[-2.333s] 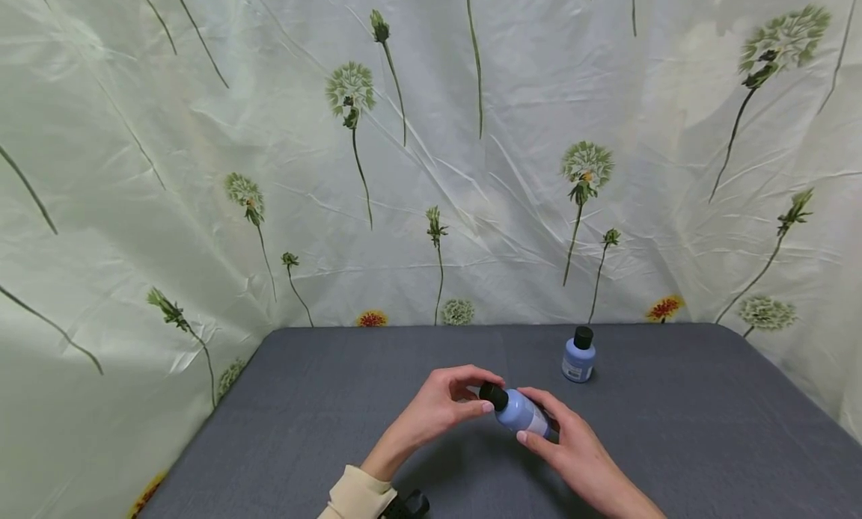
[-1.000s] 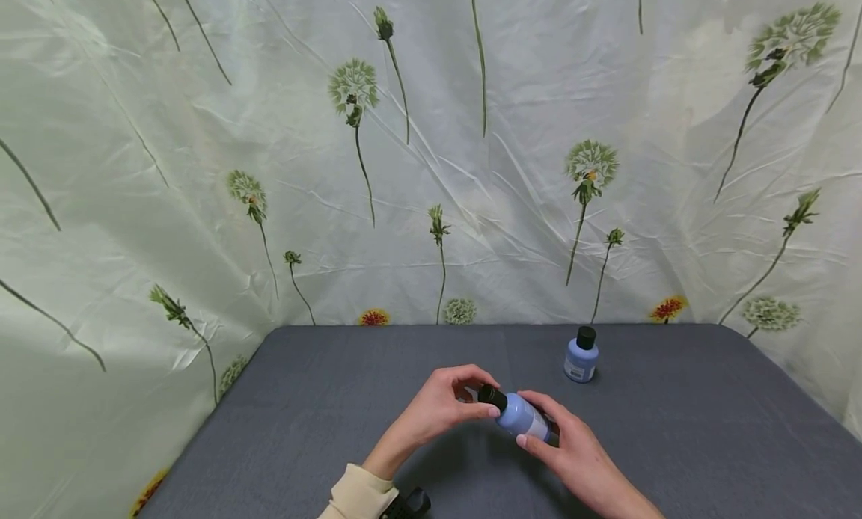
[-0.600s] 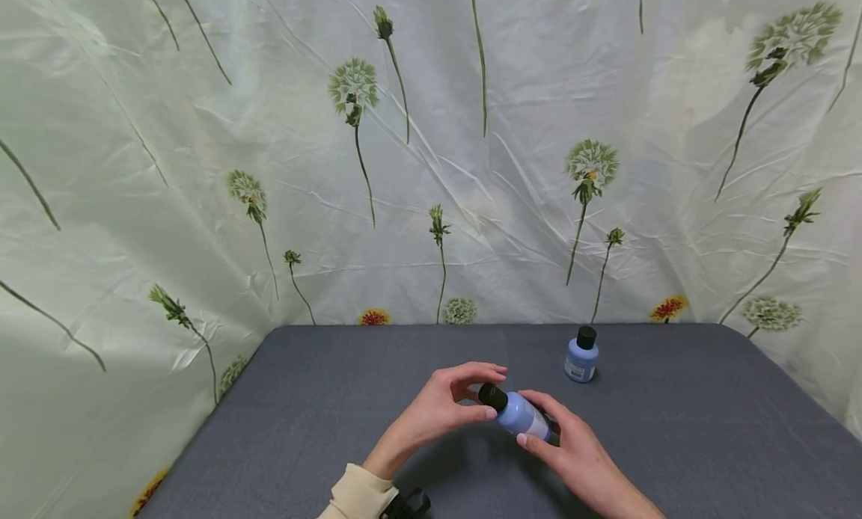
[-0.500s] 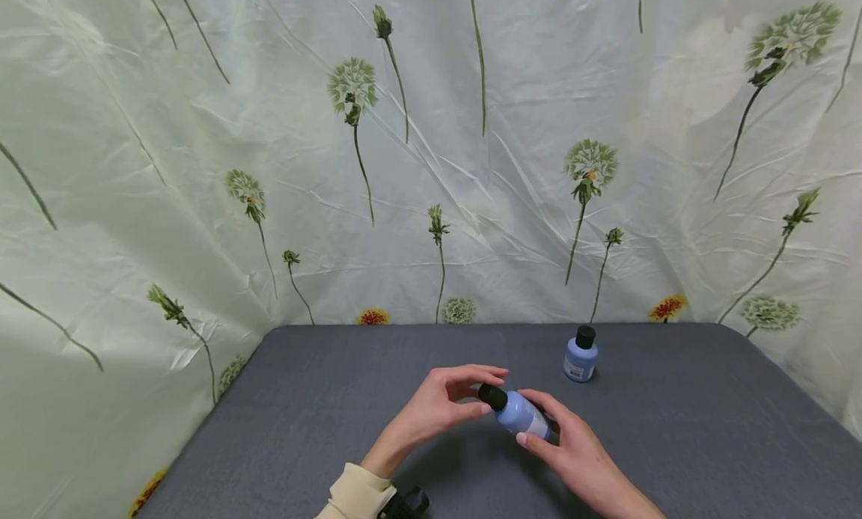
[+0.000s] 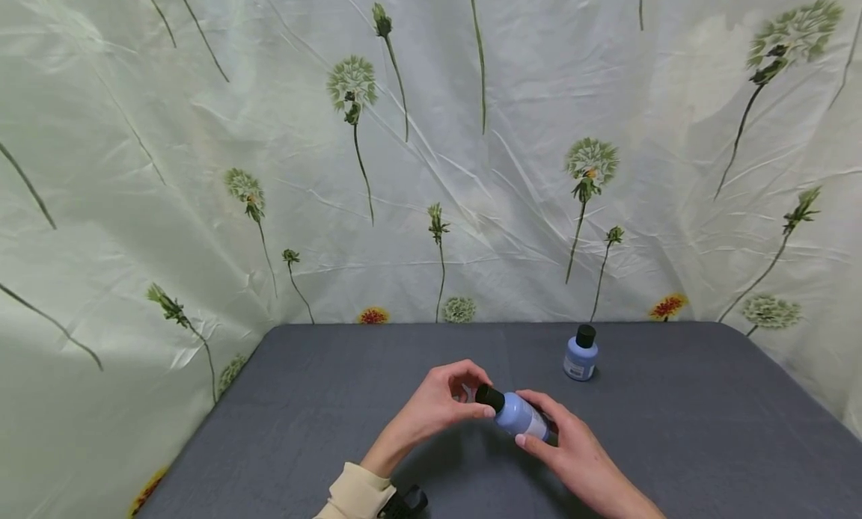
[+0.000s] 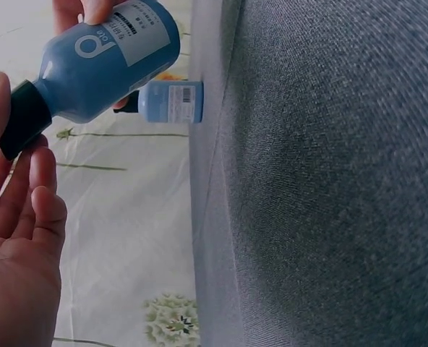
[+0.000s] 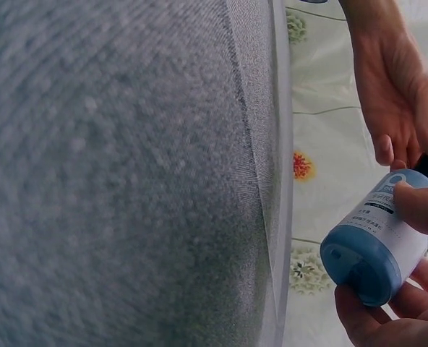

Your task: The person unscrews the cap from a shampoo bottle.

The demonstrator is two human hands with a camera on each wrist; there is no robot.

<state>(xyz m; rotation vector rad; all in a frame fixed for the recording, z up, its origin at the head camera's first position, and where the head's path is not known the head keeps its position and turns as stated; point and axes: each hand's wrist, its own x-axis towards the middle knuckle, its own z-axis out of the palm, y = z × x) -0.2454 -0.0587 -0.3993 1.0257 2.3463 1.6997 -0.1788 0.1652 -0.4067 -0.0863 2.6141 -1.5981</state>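
The right hand [image 5: 569, 448] grips a blue bottle [image 5: 520, 415] by its body, fingers curled round it, holding it tilted above the grey desk [image 5: 323, 422] near the front middle. The left hand [image 5: 441, 403] pinches the bottle's black cap [image 5: 489, 396] between thumb and curled fingers. A second blue bottle [image 5: 580, 353] with a black cap stands upright on the desk, farther back and to the right, apart from both hands. A pale curtain [image 5: 431, 152] printed with dandelions hangs behind the desk

Second blue bottle [image 5: 579, 352] upright on grey table [image 5: 303, 414]; floral backdrop [image 5: 202, 167] behind.
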